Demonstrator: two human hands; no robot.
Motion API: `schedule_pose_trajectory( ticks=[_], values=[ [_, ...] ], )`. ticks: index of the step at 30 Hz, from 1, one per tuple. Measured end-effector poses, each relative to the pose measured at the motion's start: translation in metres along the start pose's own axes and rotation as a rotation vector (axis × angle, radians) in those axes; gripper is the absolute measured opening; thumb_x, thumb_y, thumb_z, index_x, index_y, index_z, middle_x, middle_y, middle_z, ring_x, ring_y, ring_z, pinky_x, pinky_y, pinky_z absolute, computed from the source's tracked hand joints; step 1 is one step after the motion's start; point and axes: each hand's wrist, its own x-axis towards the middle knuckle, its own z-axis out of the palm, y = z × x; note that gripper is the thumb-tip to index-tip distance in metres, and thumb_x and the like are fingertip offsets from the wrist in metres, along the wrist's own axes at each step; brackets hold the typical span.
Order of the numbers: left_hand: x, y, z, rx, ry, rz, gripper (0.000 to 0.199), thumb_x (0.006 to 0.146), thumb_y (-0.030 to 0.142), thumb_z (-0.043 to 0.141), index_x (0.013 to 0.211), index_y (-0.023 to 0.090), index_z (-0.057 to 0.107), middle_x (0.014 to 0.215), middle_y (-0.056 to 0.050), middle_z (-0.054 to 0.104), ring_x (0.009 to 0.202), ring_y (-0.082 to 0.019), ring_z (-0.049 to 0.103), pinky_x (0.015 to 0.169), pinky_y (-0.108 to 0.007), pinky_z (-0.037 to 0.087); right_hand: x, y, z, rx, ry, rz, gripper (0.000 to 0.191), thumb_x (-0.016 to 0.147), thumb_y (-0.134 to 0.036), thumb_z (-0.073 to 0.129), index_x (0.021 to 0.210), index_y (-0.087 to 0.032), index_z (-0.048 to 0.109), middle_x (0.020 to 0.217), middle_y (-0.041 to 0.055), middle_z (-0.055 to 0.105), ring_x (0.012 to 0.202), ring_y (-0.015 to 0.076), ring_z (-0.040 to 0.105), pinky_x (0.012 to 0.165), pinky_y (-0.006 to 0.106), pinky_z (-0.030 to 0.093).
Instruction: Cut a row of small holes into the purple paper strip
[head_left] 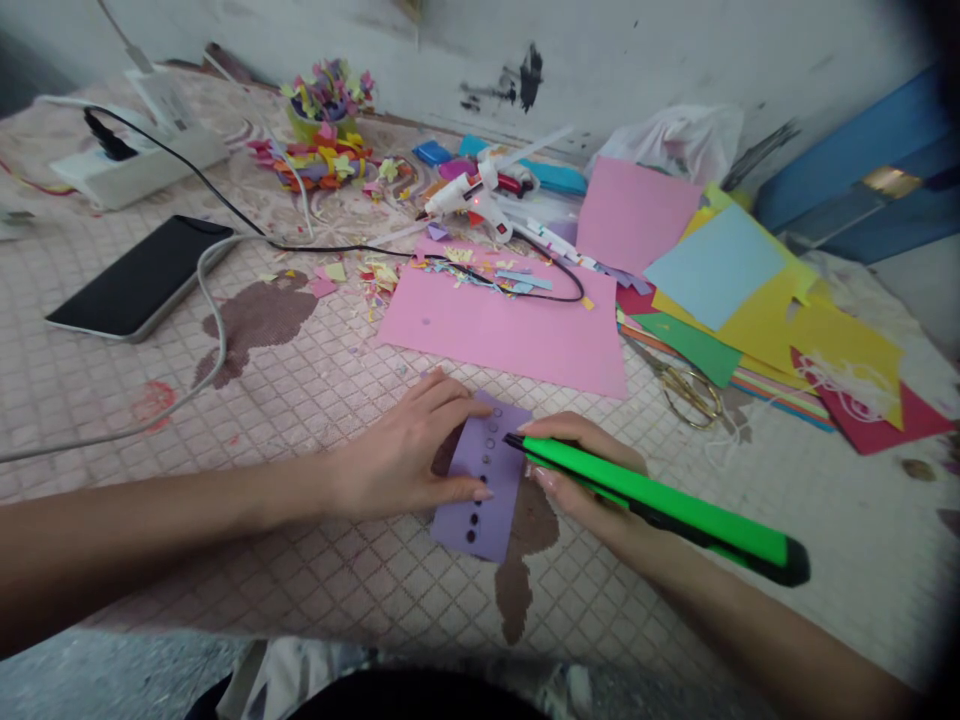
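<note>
At the near edge, the quilted cloth on the counter (300, 590) shows brown stains. On it, in front of the person, lies a purple card (491, 530) with a column of small round marks: outlined circles toward its far end, dark spots toward its near end.

The left hand (409, 440) reaches in from the left, palm down, its forearm low over the cloth. Its fingers (454, 488) are parted, index fingertip on the card's far left corner and thumb lying across the column, pressing rather than gripping. The right hand (574, 465) comes from the lower right, thumb and index finger closed around the front of a green cutter (660, 495). The cutter's dark tip points left over the card, beside the circles; whether it touches cannot be told. Its black-ended handle slants back above the right forearm.

Farther on are gold-handled scissors (690, 390), a pink sheet (502, 335) strewn with paper scraps, and a black phone (142, 275). Beyond the sheet sits a white glue gun (457, 192) with a small red light. A white adapter (161, 95) on the power strip (142, 170) carries grey marks too small to read.
</note>
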Motion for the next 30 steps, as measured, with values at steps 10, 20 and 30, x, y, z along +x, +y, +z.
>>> schedule_pose_trajectory(
  ticks=[10, 20, 30],
  values=[
    [-0.001, -0.002, -0.005, -0.001, 0.037, -0.051, 0.039, 0.089, 0.039, 0.061, 0.123, 0.019, 0.055, 0.104, -0.008, 0.055, 0.103, -0.023, 0.05, 0.094, -0.042, 0.046, 0.004, 0.003, 0.004, -0.006, 0.031, 0.024, 0.023, 0.087, -0.017, 0.059, 0.107, -0.026, 0.066, 0.09, 0.0017, 0.067, 0.075, 0.0146, 0.065, 0.07, 0.03, 0.054],
    [-0.002, -0.01, -0.011, 0.091, -0.214, 0.094, 0.09, 0.082, 0.039, 0.069, 0.151, 0.017, 0.016, 0.156, -0.016, 0.027, 0.149, -0.036, 0.008, 0.118, -0.063, 0.007, 0.006, 0.007, 0.008, -0.048, 0.023, -0.027, 0.022, 0.085, -0.016, 0.061, 0.103, -0.027, 0.068, 0.087, 0.0, 0.069, 0.074, 0.0146, 0.065, 0.071, 0.03, 0.054],
    [-0.002, -0.014, -0.006, 0.089, -0.183, 0.081, 0.101, 0.073, 0.051, 0.077, 0.15, 0.018, 0.02, 0.153, -0.016, 0.035, 0.145, -0.035, 0.024, 0.119, -0.059, 0.008, 0.011, 0.012, 0.0, 0.141, -0.032, 0.124, 0.022, 0.088, -0.021, 0.061, 0.109, -0.025, 0.067, 0.09, 0.0026, 0.069, 0.068, 0.0127, 0.065, 0.062, 0.025, 0.054]
  ],
)
